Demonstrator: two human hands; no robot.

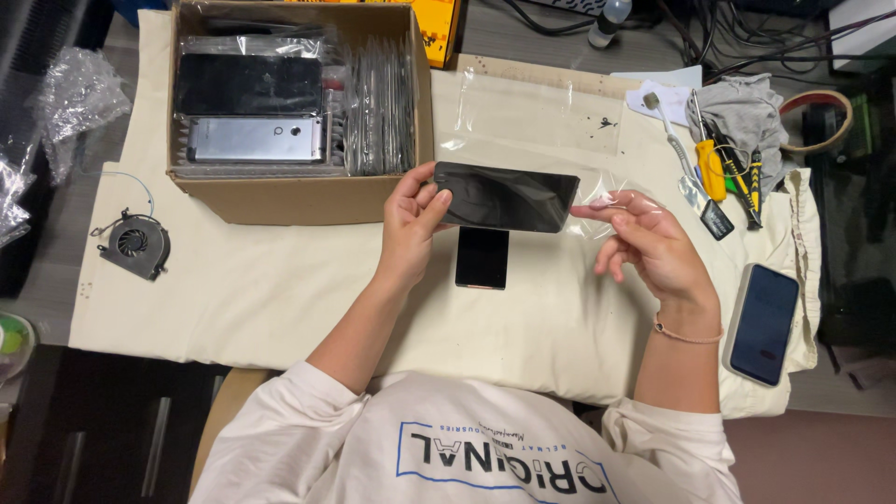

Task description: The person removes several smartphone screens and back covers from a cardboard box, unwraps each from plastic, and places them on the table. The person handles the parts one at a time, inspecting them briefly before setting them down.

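My left hand [411, 219] grips the left end of a black phone [509, 196], held level above the cream cloth [261, 289]. My right hand [649, 238] is at the phone's right end, fingers curled, pinching a thin clear plastic film [607, 191] that runs off the phone. A second black phone [483, 257] lies flat on the cloth just under the held one.
A cardboard box [299, 196] at the back left holds bagged phones and panels. A small fan [135, 245] lies at the left. Screwdrivers [714, 168], a grey rag [742, 107], a tape roll [821, 121] and a cased phone [763, 322] sit to the right.
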